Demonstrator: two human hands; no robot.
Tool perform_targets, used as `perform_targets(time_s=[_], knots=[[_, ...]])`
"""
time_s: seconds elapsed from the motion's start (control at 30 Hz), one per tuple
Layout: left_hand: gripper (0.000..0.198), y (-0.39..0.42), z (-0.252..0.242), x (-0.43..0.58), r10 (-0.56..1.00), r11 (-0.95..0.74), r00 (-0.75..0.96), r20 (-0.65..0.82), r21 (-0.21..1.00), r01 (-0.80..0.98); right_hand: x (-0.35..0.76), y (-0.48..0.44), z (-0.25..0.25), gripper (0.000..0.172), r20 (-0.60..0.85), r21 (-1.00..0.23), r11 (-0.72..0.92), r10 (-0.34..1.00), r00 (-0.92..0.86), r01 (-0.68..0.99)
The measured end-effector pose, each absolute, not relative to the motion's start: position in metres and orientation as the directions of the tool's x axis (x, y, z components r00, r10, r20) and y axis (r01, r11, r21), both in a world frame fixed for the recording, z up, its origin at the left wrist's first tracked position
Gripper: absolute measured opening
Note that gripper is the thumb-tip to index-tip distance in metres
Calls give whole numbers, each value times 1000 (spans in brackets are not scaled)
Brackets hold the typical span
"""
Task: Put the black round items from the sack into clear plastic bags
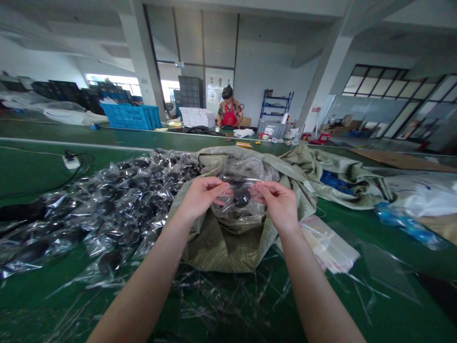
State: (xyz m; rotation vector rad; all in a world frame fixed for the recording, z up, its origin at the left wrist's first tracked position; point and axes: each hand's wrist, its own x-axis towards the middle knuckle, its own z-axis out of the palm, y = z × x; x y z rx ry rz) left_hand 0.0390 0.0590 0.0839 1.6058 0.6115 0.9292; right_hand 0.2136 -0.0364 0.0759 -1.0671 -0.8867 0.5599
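Between my two hands a clear plastic bag (246, 183) is stretched by its top edge, with a small dark rounded object (242, 197) showing in or behind it. My left hand (207, 194) pinches the bag's left corner between thumb and fingers. At the other corner, my right hand (276, 200) grips the film the same way. Just beneath is an olive woven sack (228, 245), its mouth spread wide around crumpled clear plastic (250, 164). Left of the sack lies a large heap of dark rounded pieces in clear bags (124, 205).
A stack of flat clear bags (328, 245) lies right of the sack. Further right are another woven sack (303, 162) and white plastic sacking (424, 190). Plastic strips litter the green table (89, 305). A co-worker (230, 112) in a red apron stands behind, near a blue crate (132, 116).
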Motion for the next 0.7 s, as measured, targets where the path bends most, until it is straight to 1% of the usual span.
perform_targets(time_s=[0.1,0.23,0.37,0.57,0.7], knots=[[34,58,84,40,801,-319,511,311,945,-75,216,-37,75,21,379,-909,411,757,533,63],[34,58,84,41,803,-359,471,366,927,-110,220,-39,76,23,379,-913,403,782,494,63],[33,59,82,41,780,-365,499,377,922,-125,226,-41,76,21,392,-911,406,800,454,71],[36,58,80,40,753,-353,531,388,920,-171,228,-41,75,15,471,-874,474,768,434,110],[31,59,78,39,735,-360,545,404,913,-192,228,-43,74,11,476,-874,469,777,412,124]])
